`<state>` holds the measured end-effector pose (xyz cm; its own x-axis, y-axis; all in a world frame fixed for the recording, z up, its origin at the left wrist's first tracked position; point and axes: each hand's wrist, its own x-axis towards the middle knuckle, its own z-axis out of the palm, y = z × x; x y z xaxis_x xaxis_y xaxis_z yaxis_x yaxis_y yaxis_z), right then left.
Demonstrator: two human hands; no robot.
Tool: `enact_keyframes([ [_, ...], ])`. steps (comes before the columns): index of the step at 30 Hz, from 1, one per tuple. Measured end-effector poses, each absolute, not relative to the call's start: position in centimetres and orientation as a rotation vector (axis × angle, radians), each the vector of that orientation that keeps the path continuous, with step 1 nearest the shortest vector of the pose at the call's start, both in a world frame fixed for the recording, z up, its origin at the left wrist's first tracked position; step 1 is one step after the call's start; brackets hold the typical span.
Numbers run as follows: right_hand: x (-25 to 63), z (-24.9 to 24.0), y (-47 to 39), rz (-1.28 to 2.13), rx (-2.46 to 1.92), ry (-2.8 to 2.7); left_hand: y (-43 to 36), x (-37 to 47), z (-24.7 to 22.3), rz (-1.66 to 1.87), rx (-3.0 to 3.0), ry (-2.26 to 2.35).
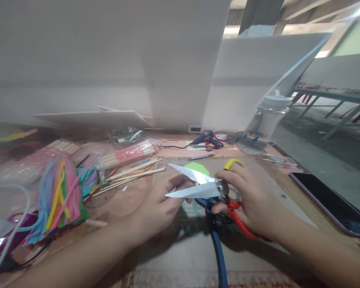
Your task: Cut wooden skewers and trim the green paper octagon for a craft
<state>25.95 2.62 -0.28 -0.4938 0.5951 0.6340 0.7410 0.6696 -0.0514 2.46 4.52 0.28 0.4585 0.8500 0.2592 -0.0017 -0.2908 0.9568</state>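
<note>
My right hand grips scissors with yellow and red handles, held above the work board. Their two blades stand apart and point left. Curled behind the blades is my left hand; its fingertips are partly hidden, and I cannot make out what they hold. Below the scissors, between my hands, is a blue-handled tool whose upper end is partly covered. A light green piece of paper shows just behind the blades.
Colourful pipe cleaners and wooden sticks lie left. At the back are packaged sticks, a blue glue gun and a pen. A clear bottle and a phone stand and lie right. White panels rise behind.
</note>
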Motion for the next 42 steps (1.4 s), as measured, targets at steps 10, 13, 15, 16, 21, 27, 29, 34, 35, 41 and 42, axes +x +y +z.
enact_keyframes([
  [10,25.8,0.0,2.5,-0.282,-1.02,-2.28,5.0,2.1,-1.3,0.966,1.608,0.677],
  [13,25.8,0.1,2.5,-0.295,-1.038,-2.298,4.9,2.1,-1.1,0.948,1.614,0.707],
  [15,25.8,0.0,2.5,-0.287,-1.052,-2.304,4.9,2.1,-0.9,0.94,1.629,0.715],
  [16,25.8,-0.1,2.5,-0.269,-1.054,-2.303,4.9,2.2,-0.8,0.937,1.634,0.712],
  [21,25.9,-0.7,2.6,-0.179,-1.031,-2.285,5.0,2.4,-1.0,0.952,1.595,0.673],
  [27,26.0,-0.4,2.2,-0.2,-1.061,-2.323,4.8,2.3,-0.4,0.952,1.732,0.741],
  [29,26.0,-0.3,2.1,-0.215,-1.068,-2.332,4.6,2.3,-0.2,0.963,1.755,0.767],
  [34,26.0,-0.2,2.1,-0.17,-1.044,-2.308,4.7,2.6,-0.4,0.967,1.752,0.811],
  [35,25.9,-0.2,2.2,-0.184,-1.048,-2.293,4.7,2.6,-0.4,0.973,1.739,0.79],
  [41,25.9,0.0,2.6,-0.307,-1.06,-2.253,4.6,2.6,0.0,1.02,1.618,0.747],
  [42,25.9,0.0,2.6,-0.311,-1.061,-2.259,4.6,2.5,0.0,1.001,1.621,0.753],
])
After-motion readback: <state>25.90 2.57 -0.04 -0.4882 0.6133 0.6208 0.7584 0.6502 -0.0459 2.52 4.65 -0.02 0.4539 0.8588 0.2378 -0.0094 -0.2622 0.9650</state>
